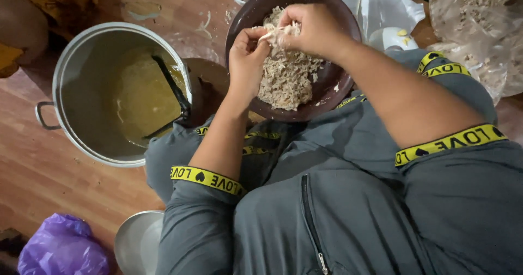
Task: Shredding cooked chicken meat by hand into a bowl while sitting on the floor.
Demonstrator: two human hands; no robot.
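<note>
Grey sleeves (pixel 348 215) filling foreground. Left hand (pixel 248 62) and right hand (pixel 310 30) pinching meat strip (pixel 274 33) over brown bowl (pixel 332 84) on lap. Strip looking soft, light, fibrous; gripping ends, pulling gently.

Steel pot (pixel 81 52) crowds left of brown bowl (pixel 327 84); plastic bags (pixel 479 30) block right (knees hem near side). Bare floor (pixel 43 177) lower left.
</note>
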